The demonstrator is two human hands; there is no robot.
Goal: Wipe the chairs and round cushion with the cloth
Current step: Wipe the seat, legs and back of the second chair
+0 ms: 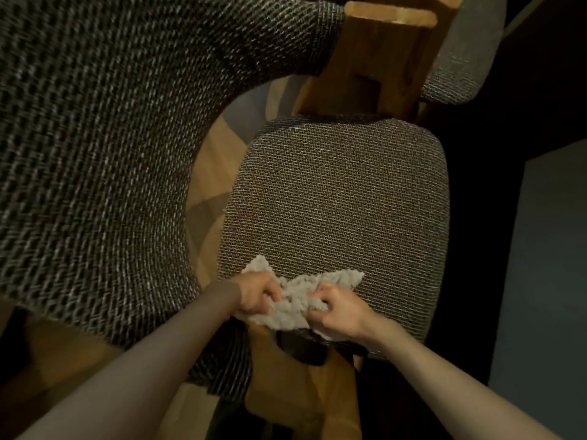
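Observation:
A fluffy white cloth (pixel 297 296) lies bunched at the near edge of a chair seat (pixel 336 198) covered in grey-brown woven fabric. My left hand (pixel 259 292) grips the cloth's left side with curled fingers. My right hand (pixel 338 308) grips its right side. The cloth is stretched between both hands on the seat's front edge. A large round cushion (pixel 95 147) in the same woven fabric fills the left of the view.
The chair's wooden back post (pixel 381 58) rises beyond the seat, with a second padded chair part (pixel 457 71) behind it. Wooden floor (pixel 209 185) shows between cushion and chair. A wooden chair leg (pixel 286 376) stands below my hands. The right side is dark.

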